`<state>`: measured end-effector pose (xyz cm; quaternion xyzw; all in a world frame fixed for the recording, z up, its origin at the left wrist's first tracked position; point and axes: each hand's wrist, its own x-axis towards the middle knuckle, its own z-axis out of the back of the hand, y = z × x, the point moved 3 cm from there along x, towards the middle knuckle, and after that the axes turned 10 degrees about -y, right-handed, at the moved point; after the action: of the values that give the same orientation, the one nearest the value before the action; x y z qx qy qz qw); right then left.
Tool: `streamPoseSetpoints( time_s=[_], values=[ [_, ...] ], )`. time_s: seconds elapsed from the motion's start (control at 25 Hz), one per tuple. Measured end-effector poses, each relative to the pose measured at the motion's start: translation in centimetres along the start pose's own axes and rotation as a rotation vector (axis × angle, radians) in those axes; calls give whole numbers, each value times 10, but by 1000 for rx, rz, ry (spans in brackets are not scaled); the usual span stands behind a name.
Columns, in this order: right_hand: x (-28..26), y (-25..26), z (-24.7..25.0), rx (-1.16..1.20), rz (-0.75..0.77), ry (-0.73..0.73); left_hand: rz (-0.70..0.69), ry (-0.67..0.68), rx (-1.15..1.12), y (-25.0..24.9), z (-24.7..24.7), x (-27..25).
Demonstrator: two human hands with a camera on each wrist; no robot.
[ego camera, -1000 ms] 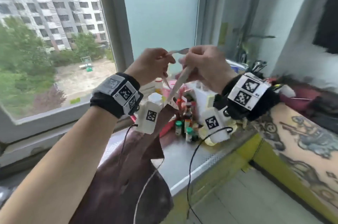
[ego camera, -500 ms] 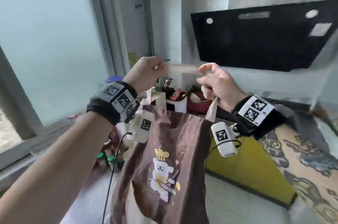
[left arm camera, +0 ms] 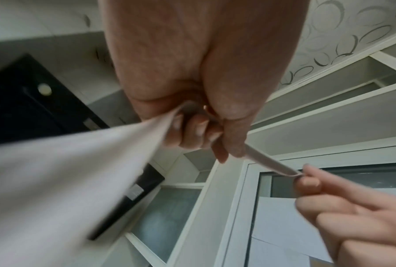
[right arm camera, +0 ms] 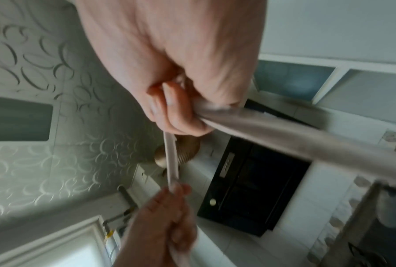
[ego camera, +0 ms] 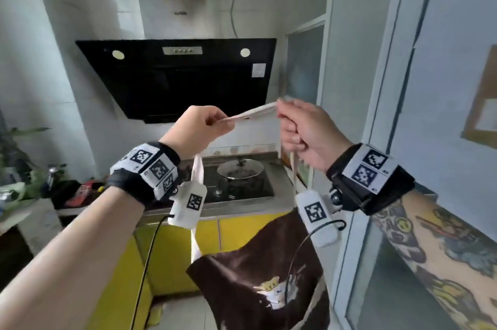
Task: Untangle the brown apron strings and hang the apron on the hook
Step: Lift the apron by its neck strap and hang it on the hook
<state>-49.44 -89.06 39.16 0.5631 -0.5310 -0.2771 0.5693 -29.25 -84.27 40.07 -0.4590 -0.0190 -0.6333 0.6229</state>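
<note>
While left hand [ego camera: 200, 129] and right hand [ego camera: 304, 130] each pinch the pale neck strap [ego camera: 250, 115] taut, brown apron [ego camera: 258, 270] hangs at 6 o'clock below; carry step. Hook not in view; next, locate it, lift strap over.

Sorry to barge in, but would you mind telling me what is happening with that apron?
A person holds a brown apron up in a kitchen by its pale neck strap. The left hand and the right hand each pinch the strap, stretching it taut between them, while the apron body hangs below in front of the yellow cabinets. No hook is in view, so it is not hung yet.
</note>
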Motion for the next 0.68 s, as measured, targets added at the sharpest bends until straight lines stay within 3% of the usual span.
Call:
streamPoseSetpoints(
  time_s=[0.2, 0.36, 0.56, 0.68],
  values=[
    [54, 35, 115, -67, 147, -349, 134, 129, -429, 14, -123, 82],
    [72, 57, 189, -171, 188, -587, 282, 347, -990, -44, -215, 142],
    [58, 92, 272, -306, 248, -922, 122, 662, -1235, -141, -300, 184],
    [38, 115, 313, -498, 281, -1084, 132, 667, -1388, -196, -333, 197]
  ],
)
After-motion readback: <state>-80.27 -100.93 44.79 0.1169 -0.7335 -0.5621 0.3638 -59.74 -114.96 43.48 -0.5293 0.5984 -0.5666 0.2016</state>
